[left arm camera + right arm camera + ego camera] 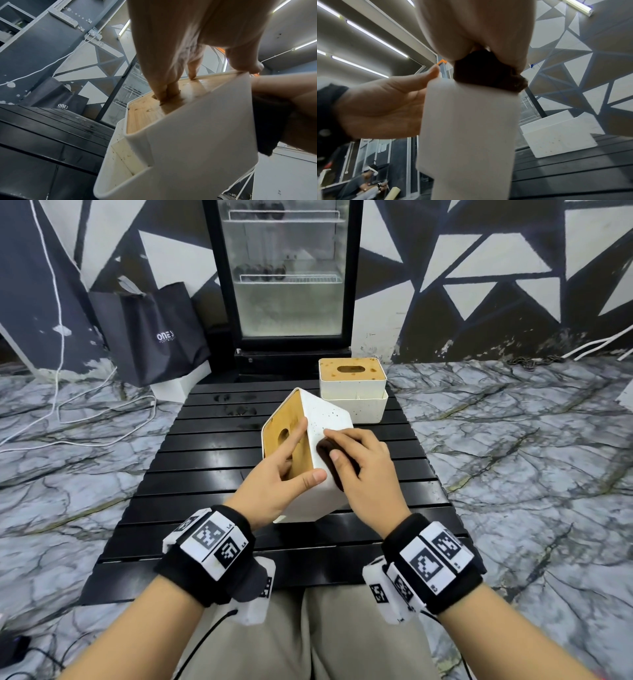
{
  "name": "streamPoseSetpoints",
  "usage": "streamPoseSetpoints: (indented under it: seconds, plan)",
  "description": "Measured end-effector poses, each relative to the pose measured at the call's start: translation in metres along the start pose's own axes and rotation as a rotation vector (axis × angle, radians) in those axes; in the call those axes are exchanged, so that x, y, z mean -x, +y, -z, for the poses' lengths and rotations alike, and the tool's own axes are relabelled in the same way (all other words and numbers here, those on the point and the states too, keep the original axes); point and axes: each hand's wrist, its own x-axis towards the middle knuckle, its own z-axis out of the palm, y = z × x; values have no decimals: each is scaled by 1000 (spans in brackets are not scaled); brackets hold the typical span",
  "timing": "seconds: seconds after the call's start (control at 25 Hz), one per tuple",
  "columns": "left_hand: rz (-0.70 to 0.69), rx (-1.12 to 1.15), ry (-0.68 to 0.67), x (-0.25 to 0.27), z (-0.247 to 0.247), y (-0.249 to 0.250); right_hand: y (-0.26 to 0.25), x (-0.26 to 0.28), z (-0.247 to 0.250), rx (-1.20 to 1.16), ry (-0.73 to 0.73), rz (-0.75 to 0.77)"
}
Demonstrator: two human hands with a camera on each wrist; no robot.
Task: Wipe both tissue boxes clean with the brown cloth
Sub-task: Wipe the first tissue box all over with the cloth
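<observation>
A white tissue box [329,416] with a wooden lid stands tilted on one corner on the black slatted table [205,467]. My left hand [294,460] grips it, with fingers [168,92] in the lid's slot and the thumb on the near edge. My right hand [359,460] holds the brown cloth [323,447] pressed against the box's speckled white side; the cloth [481,71] is bunched under the palm. The second tissue box [352,392] stands upright at the table's far end, its lid spotted with stains.
A glass-door fridge [287,268] stands just behind the table. A black shopping bag [154,333] leans against the wall at the left, and white cables [85,419] trail over the marble floor. A seated person [366,181] shows in the right wrist view.
</observation>
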Motion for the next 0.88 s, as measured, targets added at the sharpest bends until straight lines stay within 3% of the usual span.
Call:
streamPoseSetpoints:
  seconds: [0.2,0.44,0.68,0.88]
  plan:
    - [2,37,2,-1,7,-2,3,14,-3,-22,-19,126]
    - [3,45,6,-2,6,-3,3,-2,-4,13,-10,29]
    - [25,101,48,1,12,-9,7,18,-4,3,-33,187]
    - [38,63,11,-2,20,-9,15,26,0,-1,-23,206]
